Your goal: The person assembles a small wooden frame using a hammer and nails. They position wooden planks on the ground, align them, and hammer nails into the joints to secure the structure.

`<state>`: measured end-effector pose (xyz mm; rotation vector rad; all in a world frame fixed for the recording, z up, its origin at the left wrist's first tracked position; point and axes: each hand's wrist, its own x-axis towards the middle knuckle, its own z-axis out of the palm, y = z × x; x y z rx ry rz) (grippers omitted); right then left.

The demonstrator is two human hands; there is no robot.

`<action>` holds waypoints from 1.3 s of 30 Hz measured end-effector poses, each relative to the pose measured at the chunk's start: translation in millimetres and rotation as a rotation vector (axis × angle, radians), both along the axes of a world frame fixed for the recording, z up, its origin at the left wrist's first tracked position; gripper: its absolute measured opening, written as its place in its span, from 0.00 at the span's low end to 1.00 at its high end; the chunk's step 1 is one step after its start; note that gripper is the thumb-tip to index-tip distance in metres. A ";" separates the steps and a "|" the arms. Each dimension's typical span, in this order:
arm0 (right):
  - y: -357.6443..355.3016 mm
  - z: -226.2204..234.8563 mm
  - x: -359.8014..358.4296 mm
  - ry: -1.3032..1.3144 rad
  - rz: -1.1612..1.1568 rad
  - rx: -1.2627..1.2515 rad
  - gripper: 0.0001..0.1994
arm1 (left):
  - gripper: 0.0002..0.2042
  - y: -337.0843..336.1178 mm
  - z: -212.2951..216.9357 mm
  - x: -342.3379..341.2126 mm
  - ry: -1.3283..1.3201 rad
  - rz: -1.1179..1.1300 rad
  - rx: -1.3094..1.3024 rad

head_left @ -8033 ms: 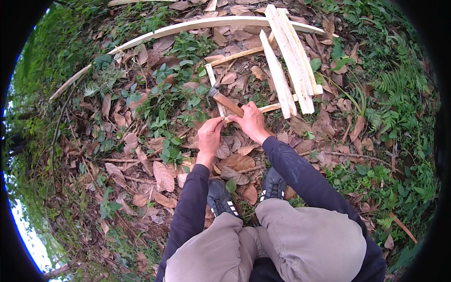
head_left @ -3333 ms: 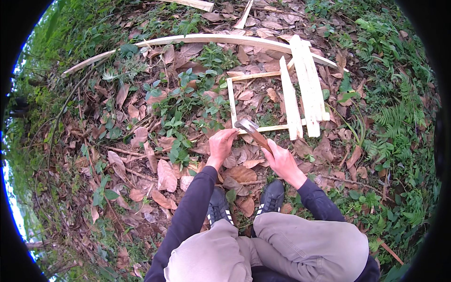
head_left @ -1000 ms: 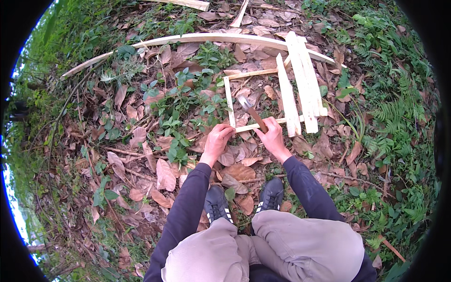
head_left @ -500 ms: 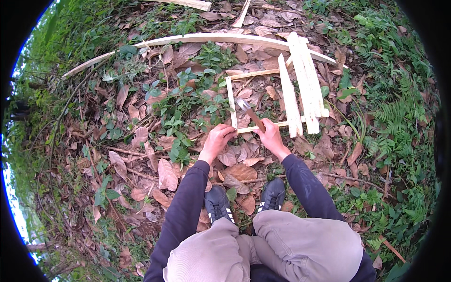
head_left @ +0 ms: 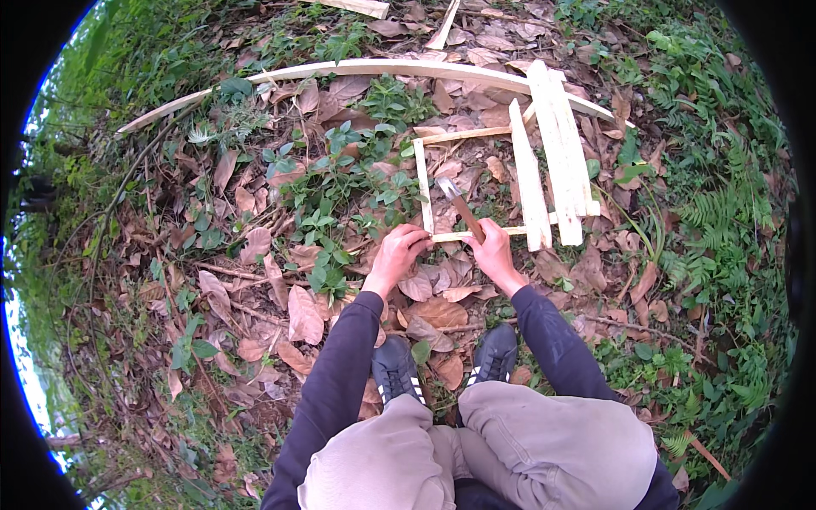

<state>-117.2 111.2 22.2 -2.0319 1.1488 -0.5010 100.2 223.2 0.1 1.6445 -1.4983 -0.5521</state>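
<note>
A: Grip status?

B: Right hand (head_left: 495,253) is closed around the handle of a hammer (head_left: 459,206), head tipped forward over the near left corner of the frame (head_left: 422,183). Left hand (head_left: 398,255) has its fingers pinched at the end of the near thin strip (head_left: 455,235), right at that corner. Can't tell whether it has a nail between the fingertips, too small.

A: What changed?

B: Eight seconds back both hands were bunched on the hammer over a loose strip and the planks were lying slanted. About three seconds back the hammer was raised, hands apart. In the last second it's come down low and the left hand has moved onto the corner joint. Barely any shift over the final half second.

A: Meaning?

B: My read: it's gone from swinging to setting up or tapping at the corner. The frame looks squared: left strip upright, near strip across, far strip (head_left: 463,134) across the top.

A: Where's the frame sitting?

B: Flat on dry leaves (head_left: 306,314), just ahead of the shoes (head_left: 395,370). Its right side runs under three wider planks (head_left: 557,149) lying side by side. A long curved board (head_left: 382,68) lies beyond, touching the planks' far ends. Green weeds (head_left: 340,187) just left of the frame.
</note>
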 end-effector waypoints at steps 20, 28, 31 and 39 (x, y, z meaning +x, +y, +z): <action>4.4 -18.3 -3.8 -0.063 -0.090 0.116 0.14 | 0.08 -3.4 3.3 0.2 -0.020 -0.036 -0.027; -6.1 -18.7 -0.6 -0.020 -0.019 0.047 0.12 | 0.09 -1.4 -1.5 3.5 -0.034 -0.044 -0.013; -4.0 -20.4 -1.3 -0.013 -0.063 0.125 0.11 | 0.09 -1.3 -3.0 3.5 -0.038 -0.041 -0.026; -4.1 -20.4 -1.2 -0.076 -0.088 0.166 0.11 | 0.09 -3.3 -3.4 -0.1 -0.040 -0.012 -0.056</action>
